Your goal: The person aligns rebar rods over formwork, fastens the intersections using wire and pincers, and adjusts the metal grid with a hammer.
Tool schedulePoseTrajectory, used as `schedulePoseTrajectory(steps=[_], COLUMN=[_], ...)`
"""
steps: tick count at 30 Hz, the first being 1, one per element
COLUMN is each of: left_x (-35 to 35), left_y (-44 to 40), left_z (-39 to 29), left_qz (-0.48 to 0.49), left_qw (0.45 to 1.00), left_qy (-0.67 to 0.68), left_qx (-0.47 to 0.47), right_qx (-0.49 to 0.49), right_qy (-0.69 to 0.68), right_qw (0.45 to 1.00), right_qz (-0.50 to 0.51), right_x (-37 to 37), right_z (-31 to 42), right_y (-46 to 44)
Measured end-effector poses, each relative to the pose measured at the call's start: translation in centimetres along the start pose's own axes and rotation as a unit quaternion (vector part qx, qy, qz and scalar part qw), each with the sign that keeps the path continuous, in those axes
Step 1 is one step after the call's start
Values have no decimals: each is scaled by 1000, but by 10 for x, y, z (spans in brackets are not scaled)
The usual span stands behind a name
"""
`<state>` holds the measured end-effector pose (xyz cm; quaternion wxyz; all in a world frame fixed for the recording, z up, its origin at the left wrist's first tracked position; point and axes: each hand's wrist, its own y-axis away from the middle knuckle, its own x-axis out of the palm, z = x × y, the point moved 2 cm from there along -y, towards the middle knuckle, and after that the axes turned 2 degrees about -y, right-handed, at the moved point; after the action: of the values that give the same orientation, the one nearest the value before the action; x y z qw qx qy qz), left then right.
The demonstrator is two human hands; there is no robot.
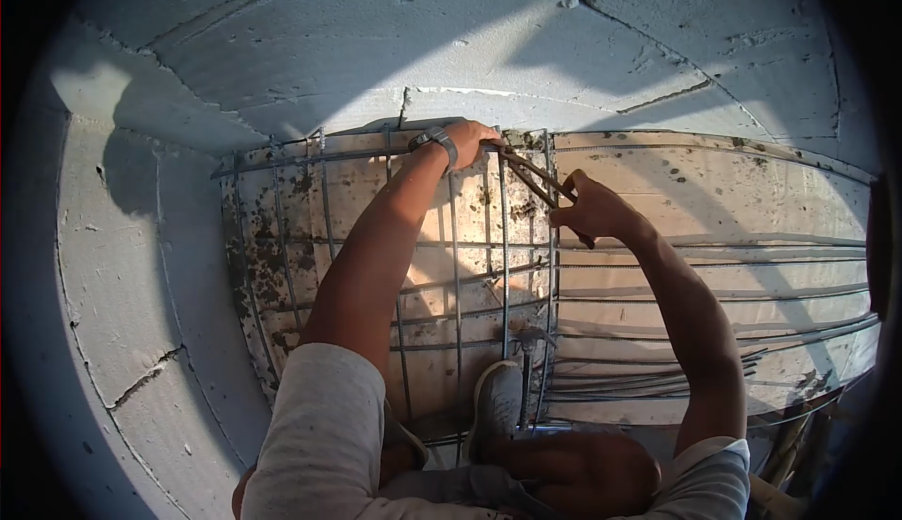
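Observation:
My right hand (599, 208) is wrapped around the handles of a pair of long-handled pincers (534, 178). Their jaws reach up and left to the upper edge of a rebar grid (458, 276). Right beside the jaws is my left hand (467, 142), fingers closed at the top bar, a watch on its wrist. Whatever those fingers grip is hidden; a wire cannot be made out. Steel bars cross beneath both hands, over stained boards (615, 182).
A hammer (530, 340) lies among the bars near my shoe (498, 398). More long bars (714, 264) run off to the right. A pale block wall (423, 41) rises along the far side, and another wall (113, 266) stands at the left.

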<state>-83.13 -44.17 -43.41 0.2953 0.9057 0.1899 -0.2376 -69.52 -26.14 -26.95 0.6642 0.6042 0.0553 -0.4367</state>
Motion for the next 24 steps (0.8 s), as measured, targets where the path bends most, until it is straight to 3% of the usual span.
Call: schedulePoseTrajectory(steps=[2,3,7,10,14,15,17,20,21,24], left_x=[4,4,-1,0,1,3,11,-2,4,8], left_y=[-3,-4,0,1,-8,-9,-16,2,-3,-7], left_z=[0,-2,0,-4,-1,2,9,-9,-2,5], left_qz=[-7,-12,-35,-41,-23,-31,-41,-21,-65,-66], left_qw=[1000,999,998,997,997,997,999,1000,994,997], left_qy=[18,28,27,-71,-65,-64,6,-4,-61,-5], left_qx=[-13,-19,-38,-12,21,36,16,18,65,38], right_qx=[-51,-105,-78,-13,-103,68,79,119,111,64], right_qy=[252,370,475,346,250,101,-110,-402,-502,-750], right_qw=[958,895,859,936,963,992,990,907,857,651], right_qz=[-127,-225,-173,-64,-23,27,28,36,39,97], right_x=[-7,-1,13,-3,10,9,32,67,82,118], right_z=[-4,-2,11,28,12,32,16,20,22,31], right_y=[-9,-5,-8,-7,-13,2,-6,1,-1,-14])
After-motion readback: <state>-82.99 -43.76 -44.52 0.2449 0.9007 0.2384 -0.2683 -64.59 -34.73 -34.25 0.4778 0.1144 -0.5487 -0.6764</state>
